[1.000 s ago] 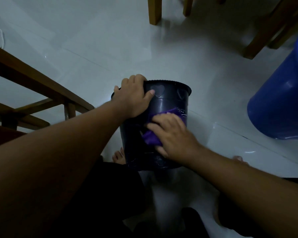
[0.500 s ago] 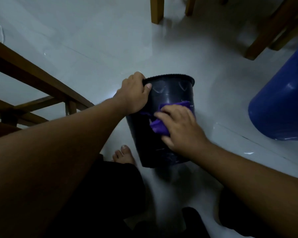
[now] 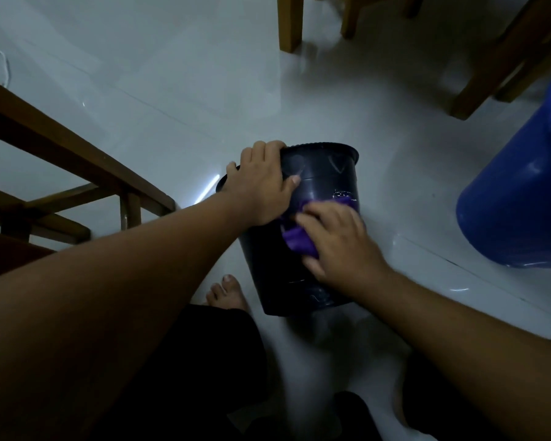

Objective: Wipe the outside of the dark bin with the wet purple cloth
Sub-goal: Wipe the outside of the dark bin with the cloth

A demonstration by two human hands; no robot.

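Observation:
The dark bin (image 3: 325, 179) stands on the white tiled floor between my feet, tipped a little away from me, with heart shapes pressed into its upper wall. My left hand (image 3: 261, 186) clamps its near-left rim, thumb lying on the outer wall. My right hand (image 3: 337, 240) presses the wet purple cloth (image 3: 296, 241) flat against the bin's side, around mid-height. Most of the cloth is hidden under my fingers. A wet streak glints on the wall just above it.
A big blue barrel (image 3: 522, 192) stands close on the right. Wooden furniture frame (image 3: 61, 148) runs along the left, and wooden chair legs (image 3: 290, 23) stand at the back. My bare foot (image 3: 226, 292) rests beside the bin's base.
The bin has tipped and shifted slightly right and away. My right hand with the cloth has slid up and to the right along the wall; my left hand keeps its hold on the rim.

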